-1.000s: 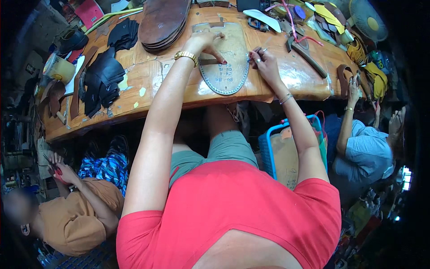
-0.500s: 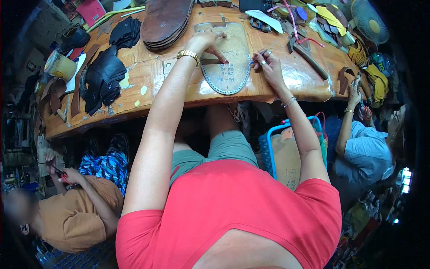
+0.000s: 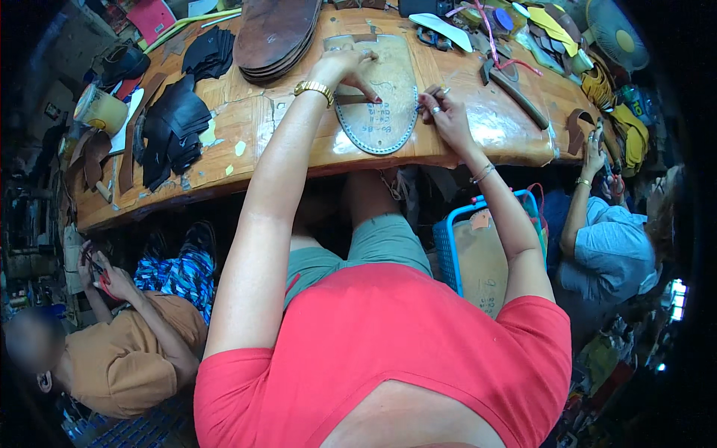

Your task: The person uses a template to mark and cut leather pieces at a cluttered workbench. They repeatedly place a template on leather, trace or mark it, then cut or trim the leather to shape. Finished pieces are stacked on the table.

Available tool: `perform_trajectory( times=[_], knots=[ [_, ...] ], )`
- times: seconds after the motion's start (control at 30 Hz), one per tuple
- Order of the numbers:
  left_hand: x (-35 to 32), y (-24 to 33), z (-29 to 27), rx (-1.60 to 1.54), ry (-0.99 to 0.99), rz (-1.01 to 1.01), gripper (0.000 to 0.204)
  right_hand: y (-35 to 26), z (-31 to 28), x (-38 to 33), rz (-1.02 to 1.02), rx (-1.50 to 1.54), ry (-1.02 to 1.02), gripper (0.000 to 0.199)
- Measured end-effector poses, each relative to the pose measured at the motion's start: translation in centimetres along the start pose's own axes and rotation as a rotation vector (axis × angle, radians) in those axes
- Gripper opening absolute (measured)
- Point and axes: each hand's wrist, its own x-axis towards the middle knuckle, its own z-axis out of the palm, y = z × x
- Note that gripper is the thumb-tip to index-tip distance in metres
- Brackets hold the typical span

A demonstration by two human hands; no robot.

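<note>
Pressing flat on the tan sole-shaped template point(image 3: 377, 104), the left hand point(image 3: 345, 66) pins its upper left part with spread fingers. The right hand point(image 3: 441, 112), pinched narrow around a small tool, touches its right edge. The template's long axis runs away from the person across the wooden tabletop point(image 3: 254, 142), between both hands.

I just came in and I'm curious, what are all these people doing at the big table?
A person in a red top works at a wooden table. The left hand presses on a tan sole-shaped pattern, and the right hand holds something small at its edge. Brown soles and black leather pieces lie nearby. Two other people sit on either side, busy with their own hands.
</note>
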Motion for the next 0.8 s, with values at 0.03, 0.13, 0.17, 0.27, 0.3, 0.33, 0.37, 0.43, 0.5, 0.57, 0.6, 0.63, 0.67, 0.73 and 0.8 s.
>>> perform_trajectory(
  times=[0.03,0.13,0.17,0.27,0.3,0.33,0.37,0.43,0.5,0.57,0.6,0.63,0.67,0.73,0.8],
  knots=[
    [0.0,0.0,0.0,-0.01,0.004,0.006,0.118,0.0,0.0,0.1,0.009,0.198,0.043,0.018],
    [0.1,-0.1,0.2,-0.032,0.005,0.018,0.118,-0.6,0.1,-0.2,0.015,0.091,0.046,0.018],
    [0.2,-0.3,0.1,-0.032,0.0,0.022,0.118,-1.1,0.5,-0.6,-0.041,-0.034,0.0,0.018],
    [0.2,-0.3,0.2,-0.047,-0.01,0.019,0.117,-1.1,0.5,-0.8,-0.237,-0.273,-0.016,0.019],
    [0.1,-0.3,0.1,-0.056,-0.005,0.014,0.117,-0.7,0.6,-0.7,-0.052,-0.017,0.007,0.019],
    [0.1,-0.2,0.0,-0.054,0.001,0.018,0.117,-0.4,0.5,-0.6,-0.03,0.056,0.02,0.019],
    [0.1,-0.1,0.0,-0.053,0.007,0.023,0.117,-0.1,0.1,-0.6,-0.008,0.129,0.033,0.019],
    [0.1,-0.3,0.2,-0.047,0.012,0.019,0.117,-1.0,0.3,-0.9,0.013,0.011,0.021,0.02],
    [0.3,-0.3,0.2,-0.034,0.012,0.021,0.117,-0.8,0.6,-0.8,-0.283,-0.252,0.007,0.02],
    [0.3,-0.2,0.4,-0.037,-0.002,0.012,0.117,-0.7,0.9,-1.2,-0.107,-0.099,-0.003,0.02],
    [0.2,-0.3,0.3,-0.038,-0.004,0.003,0.117,-0.6,0.7,-1.1,-0.06,-0.007,0.015,0.019],
    [0.3,-0.4,0.3,-0.041,-0.005,0.012,0.117,-0.5,0.4,-1.0,-0.013,0.084,0.032,0.019],
    [0.3,-0.3,0.2,-0.044,-0.005,0.022,0.117,-0.4,0.3,-0.8,0.034,0.176,0.05,0.019],
    [0.3,-0.4,0.4,-0.039,0.001,0.032,0.118,-0.7,0.6,-1.0,-0.154,-0.045,0.023,0.02],
    [0.3,-0.4,0.3,-0.021,0.023,0.037,0.118,-1.0,0.8,-1.0,-0.525,-0.45,0.003,0.021]
  ],
)
